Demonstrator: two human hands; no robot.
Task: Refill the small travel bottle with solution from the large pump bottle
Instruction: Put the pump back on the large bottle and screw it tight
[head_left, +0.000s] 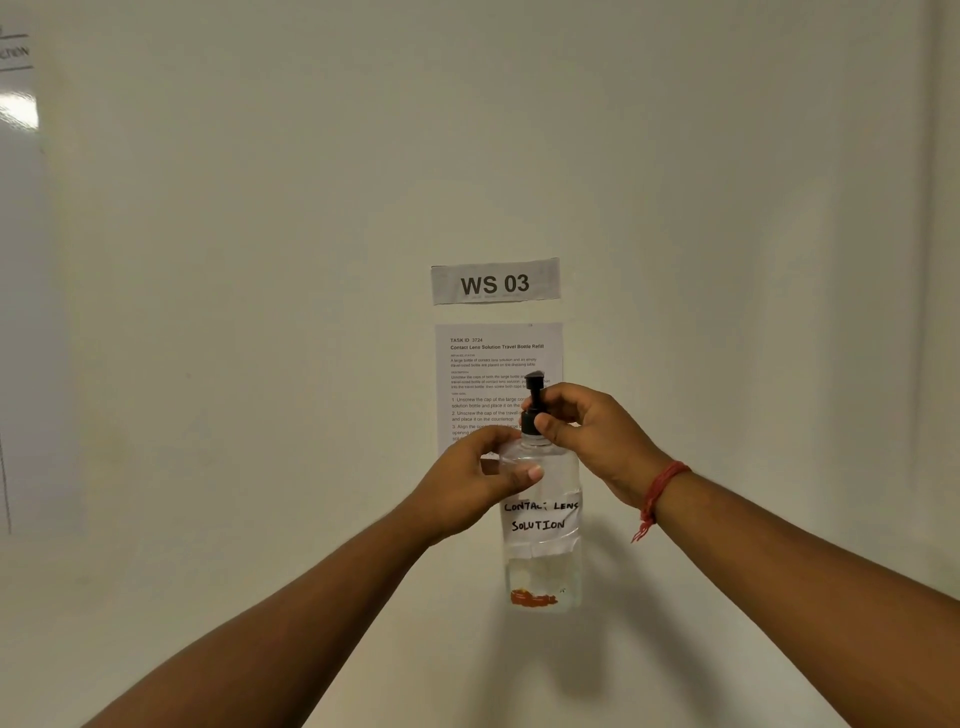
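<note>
While the left hand (475, 480) wraps the shoulder of the pump bottle (541, 519) to steady it, the right hand (587, 434) pinches the black collar (530, 422) just above, so the step looks like unscrewing the pump. Both grips are closed on the bottle, which stands on the worktop (519, 675) below them. Best to keep the lower grip firm, turn only the collar and lift the pump straight up. No travel bottle is in view.
</note>
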